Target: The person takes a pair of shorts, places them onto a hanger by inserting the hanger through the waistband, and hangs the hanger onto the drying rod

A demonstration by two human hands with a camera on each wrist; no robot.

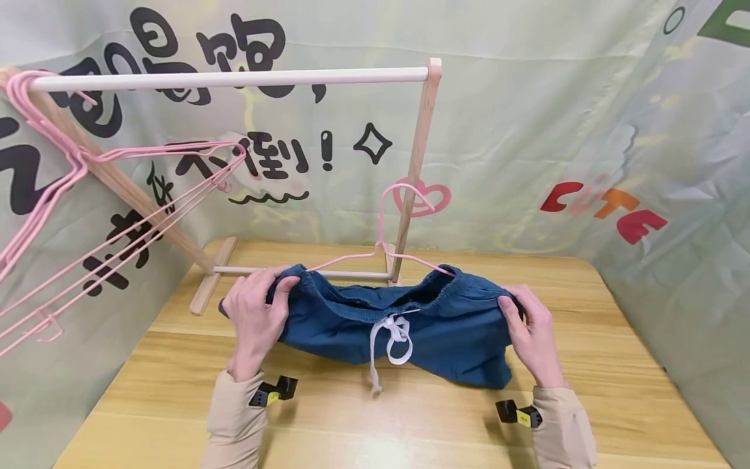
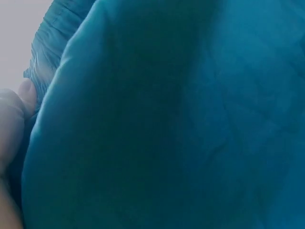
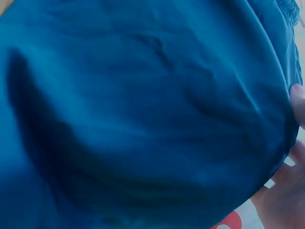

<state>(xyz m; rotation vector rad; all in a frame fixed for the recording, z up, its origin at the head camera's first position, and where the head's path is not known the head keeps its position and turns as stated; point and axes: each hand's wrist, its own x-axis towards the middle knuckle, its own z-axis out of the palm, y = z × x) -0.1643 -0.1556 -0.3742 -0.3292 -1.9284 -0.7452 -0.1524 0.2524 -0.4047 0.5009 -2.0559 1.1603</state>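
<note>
Blue drawstring shorts (image 1: 346, 326) with a white bow at the waist are held up above the table between both hands. A pink hanger (image 1: 381, 246) has its lower part inside the waistband, while its hook stands free in front of the rack's right post. My left hand (image 1: 258, 309) grips the left side of the shorts near the waistband, thumb on the front. On the opposite side my right hand (image 1: 533, 332) pinches the cloth between thumb and fingers. Blue fabric fills most of both wrist views, with the left thumb (image 2: 28, 95) and right fingers (image 3: 286, 181) at the edges.
A wooden rack with a white rail (image 1: 234, 79) stands at the back left. Several pink hangers (image 1: 76, 159) hang at its left end. The wooden table (image 1: 609, 365) lies below, and a printed cloth backdrop (image 1: 527, 117) surrounds it.
</note>
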